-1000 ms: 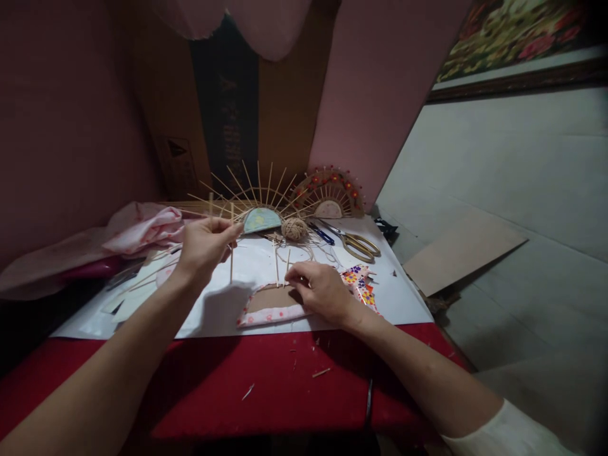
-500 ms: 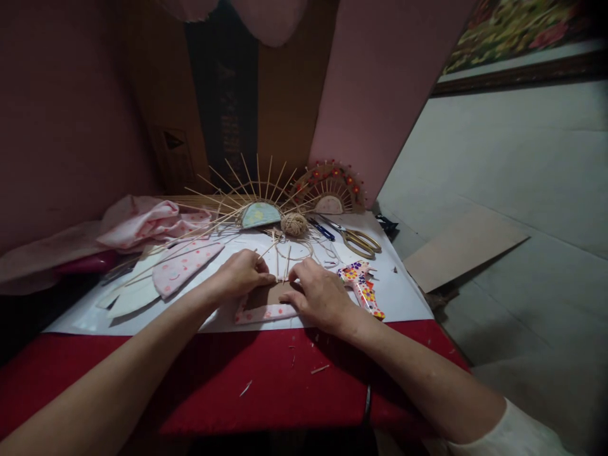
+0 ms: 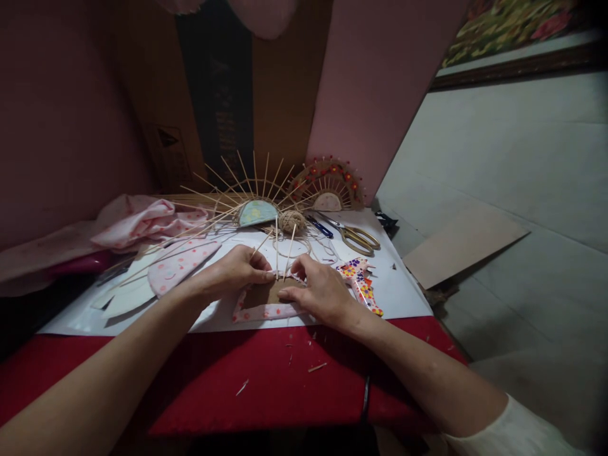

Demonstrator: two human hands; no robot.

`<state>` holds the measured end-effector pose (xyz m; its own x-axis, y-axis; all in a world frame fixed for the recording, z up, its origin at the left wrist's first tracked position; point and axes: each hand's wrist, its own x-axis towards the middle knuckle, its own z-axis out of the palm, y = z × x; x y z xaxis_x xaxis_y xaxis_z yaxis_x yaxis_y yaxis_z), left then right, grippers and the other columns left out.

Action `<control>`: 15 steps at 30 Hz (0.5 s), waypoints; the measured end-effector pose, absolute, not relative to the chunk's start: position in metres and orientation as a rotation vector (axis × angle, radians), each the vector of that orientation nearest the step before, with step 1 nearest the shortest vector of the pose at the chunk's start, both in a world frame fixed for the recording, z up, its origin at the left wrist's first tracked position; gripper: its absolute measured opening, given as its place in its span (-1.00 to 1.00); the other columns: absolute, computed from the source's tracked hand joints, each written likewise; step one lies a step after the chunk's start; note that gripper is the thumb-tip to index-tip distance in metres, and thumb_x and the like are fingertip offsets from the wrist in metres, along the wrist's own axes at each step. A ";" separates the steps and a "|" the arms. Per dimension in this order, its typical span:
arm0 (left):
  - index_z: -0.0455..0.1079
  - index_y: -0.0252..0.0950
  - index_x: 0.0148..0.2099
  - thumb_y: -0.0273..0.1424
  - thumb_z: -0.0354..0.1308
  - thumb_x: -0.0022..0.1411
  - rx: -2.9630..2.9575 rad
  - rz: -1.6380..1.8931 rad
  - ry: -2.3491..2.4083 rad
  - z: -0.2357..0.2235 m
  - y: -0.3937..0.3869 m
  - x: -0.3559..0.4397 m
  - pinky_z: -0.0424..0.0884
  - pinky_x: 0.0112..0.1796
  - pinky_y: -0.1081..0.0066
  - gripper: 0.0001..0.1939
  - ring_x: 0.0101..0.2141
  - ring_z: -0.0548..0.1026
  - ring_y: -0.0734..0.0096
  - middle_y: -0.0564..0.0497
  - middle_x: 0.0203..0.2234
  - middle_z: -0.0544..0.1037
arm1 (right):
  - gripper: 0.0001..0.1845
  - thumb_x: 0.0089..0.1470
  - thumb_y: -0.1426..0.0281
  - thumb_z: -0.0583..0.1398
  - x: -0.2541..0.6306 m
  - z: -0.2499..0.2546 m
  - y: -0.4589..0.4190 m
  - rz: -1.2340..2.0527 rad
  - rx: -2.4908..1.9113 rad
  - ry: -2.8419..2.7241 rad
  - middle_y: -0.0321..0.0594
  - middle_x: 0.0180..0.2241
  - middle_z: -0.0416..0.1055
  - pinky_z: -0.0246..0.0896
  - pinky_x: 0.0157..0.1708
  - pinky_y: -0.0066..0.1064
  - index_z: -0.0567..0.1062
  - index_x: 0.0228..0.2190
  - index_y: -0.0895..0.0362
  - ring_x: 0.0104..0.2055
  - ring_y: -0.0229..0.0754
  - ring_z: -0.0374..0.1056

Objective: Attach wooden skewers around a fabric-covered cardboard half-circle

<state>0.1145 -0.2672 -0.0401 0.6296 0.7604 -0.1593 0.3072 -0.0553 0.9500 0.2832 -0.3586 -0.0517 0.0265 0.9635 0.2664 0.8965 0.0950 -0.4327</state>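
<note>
A brown cardboard piece (image 3: 262, 295), edged with pink dotted fabric, lies on the white sheet in front of me. Thin wooden sticks (image 3: 277, 244) rise from its far edge between my hands. My left hand (image 3: 242, 269) pinches the far left part of that edge, thumb and fingertips together, with another thin stick slanting up beside the fingers. Gripping the right part is my right hand (image 3: 320, 290), its thumb on the cardboard and its fingers bent over the far edge. The fingers hide part of the edge and the stick ends.
Behind my hands stand a half-round stick frame (image 3: 259, 213), a twine ball (image 3: 292, 221) and a flower-trimmed fan (image 3: 327, 201). Scissors (image 3: 358, 239), a blue cutter (image 3: 320, 227) and a flowered glue gun (image 3: 361, 285) lie right. Pink fabric (image 3: 142, 221) and dotted cut-outs (image 3: 178, 266) lie left.
The sticks at the cardboard's far edge now reach higher, and the right one leans to the right. Both hands keep their hold on the edge. The view has shifted slightly.
</note>
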 end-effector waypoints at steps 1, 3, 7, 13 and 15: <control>0.46 -0.35 -0.57 -0.42 0.29 -0.13 1.640 0.450 0.905 -0.040 -0.267 0.115 0.08 -0.75 0.58 -0.90 -0.78 0.24 0.57 0.06 -0.79 0.38 | -0.62 -0.17 0.18 0.29 0.283 -0.051 -0.359 0.172 -1.802 -1.892 -0.22 -0.40 0.43 -0.04 -0.48 -0.42 0.34 -0.33 0.10 -0.41 -0.19 0.28; 0.45 -0.35 -0.55 -0.40 0.28 -0.11 1.650 0.407 0.914 -0.038 -0.267 0.114 0.10 -0.74 0.57 -0.88 -0.77 0.24 0.57 0.09 -0.77 0.38 | -0.64 -0.16 0.20 0.29 0.283 -0.051 -0.360 0.164 -1.779 -1.901 -0.24 -0.39 0.43 -0.02 -0.47 -0.43 0.34 -0.34 0.09 -0.41 -0.20 0.29; 0.46 -0.35 -0.48 -0.35 0.27 -0.08 1.653 0.347 0.901 -0.035 -0.266 0.110 0.12 -0.70 0.57 -0.85 -0.73 0.25 0.59 0.11 -0.72 0.41 | -0.65 -0.17 0.20 0.29 0.283 -0.049 -0.360 0.166 -1.771 -1.900 -0.26 -0.41 0.43 -0.01 -0.48 -0.45 0.34 -0.35 0.09 -0.45 -0.24 0.27; 0.47 -0.34 -0.48 -0.30 0.26 -0.06 1.664 0.339 0.906 -0.036 -0.264 0.109 0.09 -0.68 0.57 -0.82 -0.71 0.23 0.60 0.10 -0.72 0.40 | -0.66 -0.18 0.22 0.31 0.282 -0.049 -0.361 0.122 -1.740 -1.888 -0.28 -0.42 0.42 0.00 -0.48 -0.45 0.35 -0.36 0.09 -0.45 -0.25 0.27; 0.48 -0.35 -0.49 -0.31 0.27 -0.08 1.679 0.352 0.919 -0.035 -0.264 0.110 0.07 -0.68 0.57 -0.82 -0.71 0.23 0.61 0.09 -0.72 0.40 | -0.66 -0.19 0.23 0.31 0.282 -0.049 -0.361 0.120 -1.742 -1.878 -0.29 -0.43 0.42 -0.01 -0.48 -0.46 0.35 -0.37 0.09 -0.45 -0.26 0.26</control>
<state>0.1104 -0.2637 -0.0354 0.6506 0.7252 -0.2256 0.3883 -0.0623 0.9194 0.2818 -0.3609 -0.0495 0.0102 0.9399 0.3414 0.8888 0.1479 -0.4338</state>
